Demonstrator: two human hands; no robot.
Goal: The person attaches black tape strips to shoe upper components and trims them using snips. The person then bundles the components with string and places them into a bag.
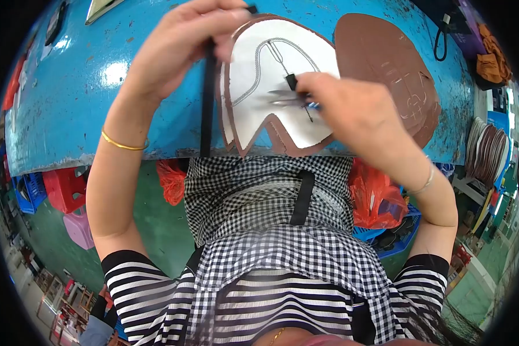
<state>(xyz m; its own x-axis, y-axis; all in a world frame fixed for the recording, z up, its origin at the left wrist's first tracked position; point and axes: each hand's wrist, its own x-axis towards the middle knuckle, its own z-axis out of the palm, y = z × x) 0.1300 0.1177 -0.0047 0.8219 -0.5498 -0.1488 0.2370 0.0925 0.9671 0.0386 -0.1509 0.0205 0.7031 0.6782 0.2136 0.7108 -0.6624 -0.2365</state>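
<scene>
While your left hand (pixel 195 37) pinches one black strap (pixel 207 109), your right hand (pixel 354 109) is closed around one pair of scissors (pixel 284 95), its blades blurred, over one white stitched panel (pixel 254 124) on the blue table (pixel 176 124), left of the brown pieces (pixel 380 63), too closely stacked to count.

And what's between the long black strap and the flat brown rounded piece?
In the head view, a white, brown-edged arched piece lies there, the right hand partly over it.
</scene>
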